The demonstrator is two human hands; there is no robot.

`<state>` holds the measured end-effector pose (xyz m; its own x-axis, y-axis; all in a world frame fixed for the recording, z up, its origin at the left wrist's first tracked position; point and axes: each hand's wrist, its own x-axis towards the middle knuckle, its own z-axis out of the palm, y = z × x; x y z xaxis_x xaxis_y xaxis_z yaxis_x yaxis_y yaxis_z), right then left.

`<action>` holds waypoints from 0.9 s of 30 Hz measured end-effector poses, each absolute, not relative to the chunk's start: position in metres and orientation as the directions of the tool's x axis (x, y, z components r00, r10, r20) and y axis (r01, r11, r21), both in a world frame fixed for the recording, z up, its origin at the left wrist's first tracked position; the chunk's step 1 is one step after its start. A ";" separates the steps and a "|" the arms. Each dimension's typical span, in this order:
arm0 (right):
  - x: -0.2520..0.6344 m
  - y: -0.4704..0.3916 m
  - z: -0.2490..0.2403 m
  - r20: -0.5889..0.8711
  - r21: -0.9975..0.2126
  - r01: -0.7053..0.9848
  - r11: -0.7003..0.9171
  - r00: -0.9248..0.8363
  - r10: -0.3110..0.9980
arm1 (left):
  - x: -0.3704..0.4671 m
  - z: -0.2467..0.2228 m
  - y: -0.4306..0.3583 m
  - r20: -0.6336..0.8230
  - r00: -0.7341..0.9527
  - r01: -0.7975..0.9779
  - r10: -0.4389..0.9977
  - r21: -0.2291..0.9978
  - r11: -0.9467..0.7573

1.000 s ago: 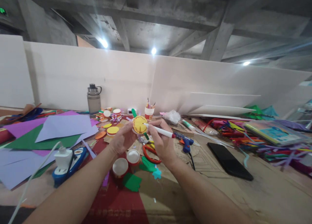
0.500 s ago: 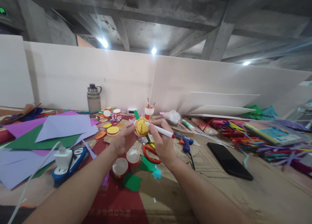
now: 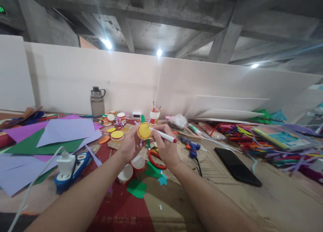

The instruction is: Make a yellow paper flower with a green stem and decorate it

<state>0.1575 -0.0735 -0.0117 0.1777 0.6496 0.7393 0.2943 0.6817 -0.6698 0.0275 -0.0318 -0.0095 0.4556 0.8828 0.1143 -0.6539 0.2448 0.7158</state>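
My left hand (image 3: 129, 145) grips a small round paper piece (image 3: 145, 131) by its left side. Its yellow face is turned up to me, with a ring of dark marks near the rim, and green strips stick out above and below. A white marker pen (image 3: 165, 136) with a red end is pinched in my right hand (image 3: 165, 146), its tip at the yellow face's upper right. Below my hands stand two white-topped red cups (image 3: 125, 174), partly covered by my left wrist. Red-handled scissors (image 3: 154, 160) lie under my right hand.
Coloured paper sheets (image 3: 65, 132) and a blue power strip (image 3: 63, 183) with a white plug lie left. A blue glue gun (image 3: 193, 149) and black phone (image 3: 237, 166) lie right. Behind stand a grey bottle (image 3: 97, 106) and a cup of pens (image 3: 154, 116). Green paper scraps (image 3: 136, 188) lie in front.
The round piece has turned and shifted slightly left in my left hand, and more of its marked rim shows. My right hand and the marker have moved slightly left with it.
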 end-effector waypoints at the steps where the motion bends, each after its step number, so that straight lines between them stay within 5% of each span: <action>1: 0.157 -0.073 -0.012 0.734 -0.675 0.290 0.678 0.178 0.655 | 0.028 -0.009 -0.032 0.118 0.447 -0.659 0.887 0.714 0.237; 27: 0.157 -0.073 -0.010 0.764 -0.631 0.391 0.670 0.166 0.623 | 0.035 -0.009 -0.039 0.140 0.398 -0.663 0.907 0.727 0.179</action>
<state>0.1573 -0.0729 -0.0102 0.1657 0.6234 0.7642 0.3905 0.6701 -0.6313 0.0352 -0.0387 -0.0089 0.3978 0.9068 0.1396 -0.6632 0.1791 0.7267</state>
